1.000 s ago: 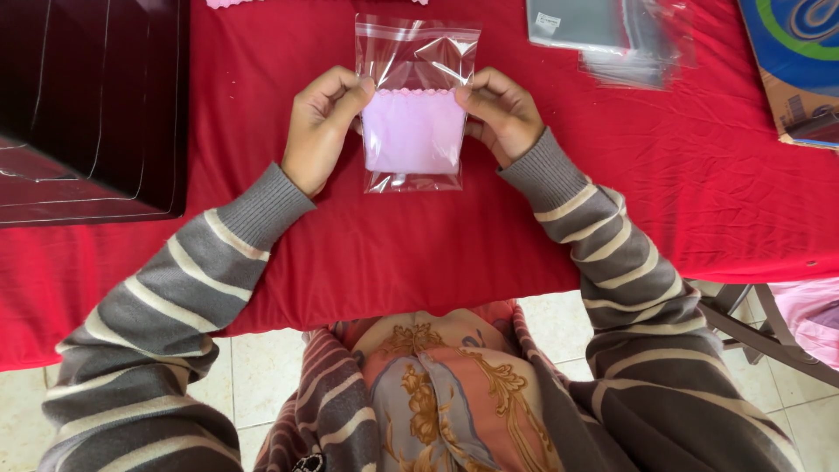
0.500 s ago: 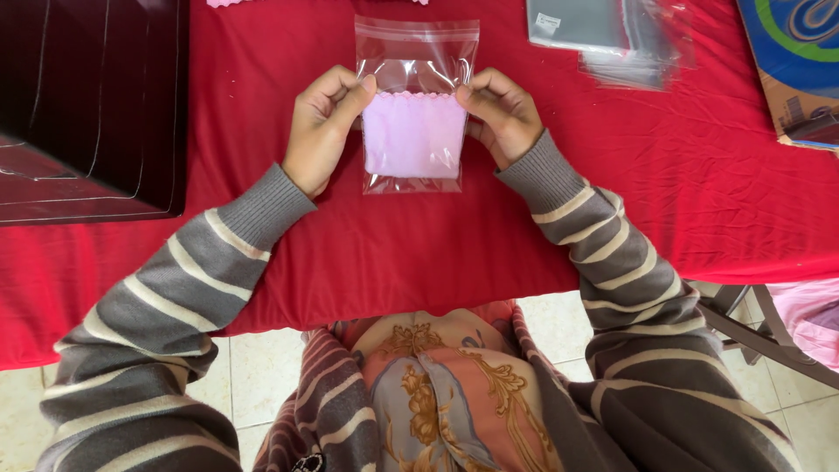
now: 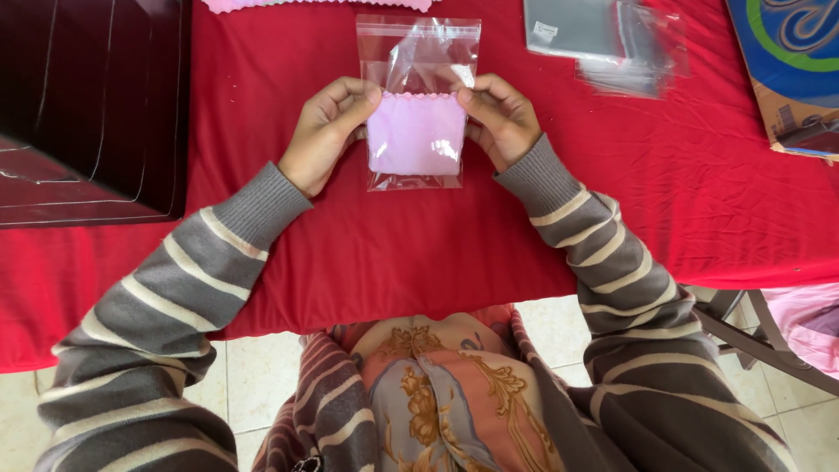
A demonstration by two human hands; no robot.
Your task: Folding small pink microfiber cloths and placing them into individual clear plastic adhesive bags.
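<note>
On red desk (image 3: 682, 201), both hands pinch clear bag (image 3: 418, 61): left hand (image 3: 328, 131), right hand (image 3: 498, 118). Pink cloth (image 3: 415, 135) sits same depth as half second ago, nearly fully in.

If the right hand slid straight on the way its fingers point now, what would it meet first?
The right hand points leftward across the clear plastic bag it grips, with the pink cloth inside. Straight on, it would probably meet the left hand's fingers at the bag's opposite edge first.
</note>
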